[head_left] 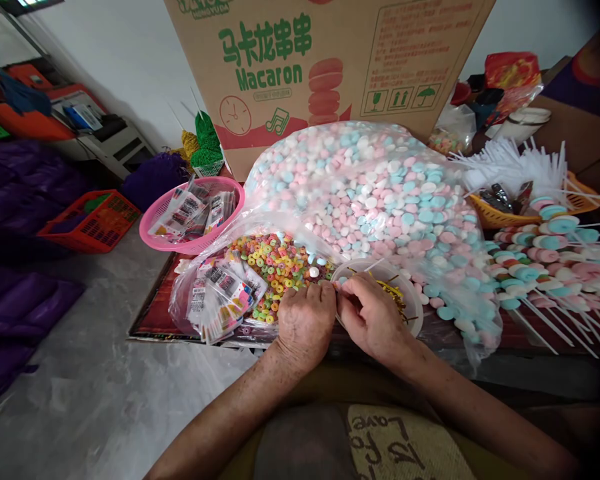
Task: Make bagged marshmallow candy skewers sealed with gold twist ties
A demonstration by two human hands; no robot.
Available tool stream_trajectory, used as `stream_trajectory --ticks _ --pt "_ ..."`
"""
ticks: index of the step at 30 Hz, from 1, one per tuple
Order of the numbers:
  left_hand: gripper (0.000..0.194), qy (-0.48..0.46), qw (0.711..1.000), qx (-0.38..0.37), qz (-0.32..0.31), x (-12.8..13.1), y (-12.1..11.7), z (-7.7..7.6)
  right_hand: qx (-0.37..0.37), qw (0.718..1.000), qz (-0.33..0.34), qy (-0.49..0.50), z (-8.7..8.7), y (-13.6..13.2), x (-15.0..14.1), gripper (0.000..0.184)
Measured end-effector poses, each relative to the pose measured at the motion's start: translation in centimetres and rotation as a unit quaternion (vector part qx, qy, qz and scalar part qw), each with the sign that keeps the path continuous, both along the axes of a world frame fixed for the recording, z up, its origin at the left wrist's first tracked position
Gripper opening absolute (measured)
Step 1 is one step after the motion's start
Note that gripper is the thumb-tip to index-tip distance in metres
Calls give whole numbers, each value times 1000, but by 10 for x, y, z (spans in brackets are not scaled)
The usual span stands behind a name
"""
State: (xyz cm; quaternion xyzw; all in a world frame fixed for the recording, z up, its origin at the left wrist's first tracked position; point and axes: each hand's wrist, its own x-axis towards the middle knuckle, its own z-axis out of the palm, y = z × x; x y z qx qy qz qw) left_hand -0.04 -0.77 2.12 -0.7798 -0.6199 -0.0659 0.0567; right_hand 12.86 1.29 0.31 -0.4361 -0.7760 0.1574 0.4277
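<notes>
Left hand (306, 327) and right hand (377, 317) are held together right at the white tub (416, 312), can't be told what's pinched, and if anything's fumbled it'd easily get lost in the gummy rings (264, 259).

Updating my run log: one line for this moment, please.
left hand: near ring-shaped candies | right hand: near white bowl | held item: unclear

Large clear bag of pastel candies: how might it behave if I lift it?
The bag is probably floppy: its thin plastic wrinkles and hangs slack at the near-right corner. It's likely hefty overall, being heaped with pastel candies.
</notes>
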Motion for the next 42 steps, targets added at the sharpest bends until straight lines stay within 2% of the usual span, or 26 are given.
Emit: stream_trajectory --ticks 2,6,8,10,12,13,14,15,17,18,20,23,28,33,37,39,42 --pt "20 -11 999 -42 11 -4 2 0 -80 996 37 33 3 3 4 18" --pt "23 -52 987 -148 21 -15 6 -3 -262 955 117 70 13 10 19 17" --pt "25 -110 979 -170 32 -21 8 -7 -275 951 103 99 21 13 29 16" --pt "27 -218 957 -186 33 -27 8 -9 -194 972 35 126 30 15 39 12" --pt "30 -351 908 -227 10 -33 8 -9 -56 992 -42 110 38 16 46 7" --pt "32 -413 873 -260 -5 -35 7 -9 -10 994 -62 87 41 17 48 10" --pt "33 -468 832 -299 -19 -36 7 -8 4 996 -54 65 43 17 49 13" --pt "34 -513 788 -337 -32 -36 6 -7 -14 999 -21 47 45 18 50 13" --pt "32 -574 710 -405 -51 -35 5 -4 -100 991 84 31 45 20 48 17" --pt "31 -589 681 -430 -58 -34 5 -3 -143 980 135 35 45 21 47 23" --pt "31 -599 650 -463 -67 -32 5 0 -200 958 187 84 43 24 45 25" --pt "31 -591 636 -493 -64 -32 6 4 -267 924 203 181 45 28 46 17" --pt "36 -572 616 -537 -72 -31 7 5 -314 908 217 174 48 30 44 28" --pt "38 -575 642 -505 -43 -24 8 -7 -365 907 177 112 23 32 30 40" --pt "40 -568 661 -490 -9 -18 12 -13 -354 919 161 65 6 31 22 41" --pt "41 -590 650 -478 -24 -20 16 -11 -356 918 164 68 6 32 23 40" --pt "49 -666 606 -430 -72 -31 21 -5 -392 897 139 148 12 35 28 37"
